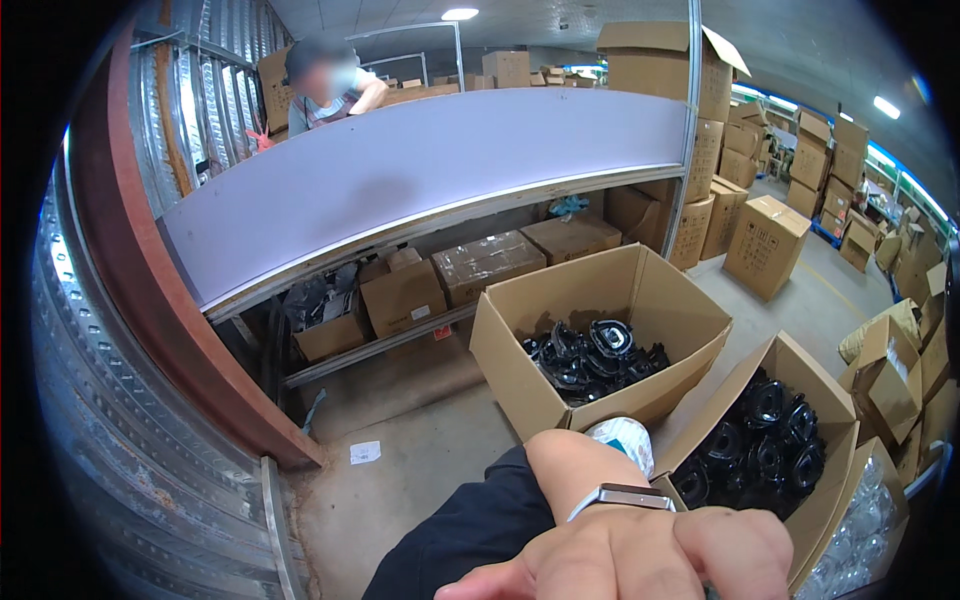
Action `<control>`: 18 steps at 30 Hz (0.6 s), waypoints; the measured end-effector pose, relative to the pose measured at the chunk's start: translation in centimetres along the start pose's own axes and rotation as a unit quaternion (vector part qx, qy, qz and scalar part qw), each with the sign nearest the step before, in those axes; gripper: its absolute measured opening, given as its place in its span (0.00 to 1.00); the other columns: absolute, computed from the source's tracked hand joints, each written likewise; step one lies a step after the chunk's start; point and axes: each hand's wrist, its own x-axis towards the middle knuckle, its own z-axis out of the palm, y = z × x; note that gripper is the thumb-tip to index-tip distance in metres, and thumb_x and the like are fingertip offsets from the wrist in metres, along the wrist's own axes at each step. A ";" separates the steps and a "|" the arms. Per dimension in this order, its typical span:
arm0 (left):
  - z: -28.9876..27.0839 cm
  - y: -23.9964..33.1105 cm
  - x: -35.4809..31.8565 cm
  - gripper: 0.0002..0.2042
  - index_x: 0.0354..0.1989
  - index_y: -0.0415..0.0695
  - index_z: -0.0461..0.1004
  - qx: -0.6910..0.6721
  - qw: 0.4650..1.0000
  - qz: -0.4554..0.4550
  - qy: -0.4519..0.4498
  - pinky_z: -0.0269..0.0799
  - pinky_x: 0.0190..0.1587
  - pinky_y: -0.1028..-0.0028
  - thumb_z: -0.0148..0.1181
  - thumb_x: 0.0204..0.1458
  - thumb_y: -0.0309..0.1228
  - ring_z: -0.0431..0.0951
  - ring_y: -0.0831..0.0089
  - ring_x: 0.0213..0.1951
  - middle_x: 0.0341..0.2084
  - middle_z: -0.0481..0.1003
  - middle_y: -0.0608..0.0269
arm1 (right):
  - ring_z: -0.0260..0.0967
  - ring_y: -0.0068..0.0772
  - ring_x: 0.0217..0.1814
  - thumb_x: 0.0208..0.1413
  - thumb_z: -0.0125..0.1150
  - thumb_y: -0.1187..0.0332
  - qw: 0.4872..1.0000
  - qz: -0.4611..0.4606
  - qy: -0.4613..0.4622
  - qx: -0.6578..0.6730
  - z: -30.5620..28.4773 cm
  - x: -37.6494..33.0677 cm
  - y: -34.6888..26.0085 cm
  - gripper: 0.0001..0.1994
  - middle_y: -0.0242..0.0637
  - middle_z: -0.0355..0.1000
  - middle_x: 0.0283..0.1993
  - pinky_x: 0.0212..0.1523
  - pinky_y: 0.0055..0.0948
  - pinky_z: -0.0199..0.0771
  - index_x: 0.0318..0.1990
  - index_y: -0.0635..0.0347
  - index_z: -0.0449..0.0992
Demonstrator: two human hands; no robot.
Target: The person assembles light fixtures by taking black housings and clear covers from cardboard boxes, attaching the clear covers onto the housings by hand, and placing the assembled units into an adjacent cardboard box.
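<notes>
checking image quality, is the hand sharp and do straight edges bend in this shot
Head view: the left hand at the lower edge is close and soft; the shelf edge bows in a fisheye curve; ceiling lights glare white; corners go black.

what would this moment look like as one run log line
left hand: raised close to camera, watch on wrist, grip unclear | right hand: not in view | nearest: two open boxes of black parts

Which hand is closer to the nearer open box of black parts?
Left, as far as it shows: the left hand, watch on its wrist, is just left of the box; the right hand is out of view.
</notes>
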 end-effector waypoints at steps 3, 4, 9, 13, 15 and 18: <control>-1.3 -0.3 0.2 0.19 0.39 0.53 0.77 -0.024 0.999 0.007 -0.025 0.58 0.52 0.67 0.34 0.63 0.41 0.69 0.59 0.48 0.33 0.79 0.65 | 0.72 0.48 0.38 0.47 0.60 0.46 1.000 0.003 0.013 -0.005 -0.1 0.0 0.1 0.20 0.42 0.75 0.35 0.41 0.44 0.71 0.39 0.49 0.77; -2.2 -0.6 0.2 0.19 0.39 0.53 0.77 -0.034 0.998 0.008 -0.046 0.58 0.53 0.67 0.34 0.63 0.41 0.68 0.59 0.48 0.33 0.79 0.65 | 0.72 0.48 0.38 0.47 0.60 0.46 1.000 0.005 0.008 -0.005 0.2 -0.1 0.2 0.20 0.42 0.75 0.35 0.41 0.44 0.71 0.39 0.49 0.77; -3.8 -0.6 0.3 0.19 0.29 0.52 0.75 0.036 0.996 -0.021 -0.078 0.61 0.42 0.69 0.35 0.63 0.40 0.66 0.65 0.40 0.28 0.76 0.70 | 0.72 0.46 0.37 0.49 0.60 0.47 0.994 -0.005 0.108 0.034 3.4 0.4 0.1 0.23 0.38 0.76 0.33 0.40 0.41 0.71 0.45 0.53 0.76; -5.6 -1.9 -0.8 0.21 0.20 0.50 0.71 -0.007 0.970 -0.170 -0.171 0.61 0.35 0.70 0.37 0.63 0.42 0.64 0.68 0.35 0.24 0.72 0.68 | 0.68 0.46 0.41 0.41 0.64 0.52 0.985 -0.036 0.147 0.080 3.8 0.3 -0.2 0.21 0.39 0.73 0.35 0.45 0.44 0.66 0.41 0.54 0.76; -5.9 -4.4 -3.2 0.22 0.20 0.49 0.71 -0.056 0.975 -0.197 -0.091 0.61 0.35 0.70 0.38 0.63 0.44 0.64 0.68 0.34 0.24 0.72 0.67 | 0.67 0.46 0.43 0.37 0.66 0.55 0.977 0.013 0.191 0.094 3.3 0.1 -0.4 0.21 0.40 0.72 0.36 0.47 0.45 0.63 0.39 0.54 0.76; -6.3 -7.5 -6.3 0.19 0.25 0.49 0.73 -0.113 0.938 -0.327 -0.030 0.61 0.36 0.68 0.42 0.62 0.45 0.65 0.66 0.35 0.28 0.73 0.67 | 0.65 0.47 0.45 0.32 0.68 0.58 0.978 -0.003 0.187 0.095 2.2 0.6 0.7 0.20 0.41 0.70 0.37 0.51 0.46 0.61 0.36 0.56 0.75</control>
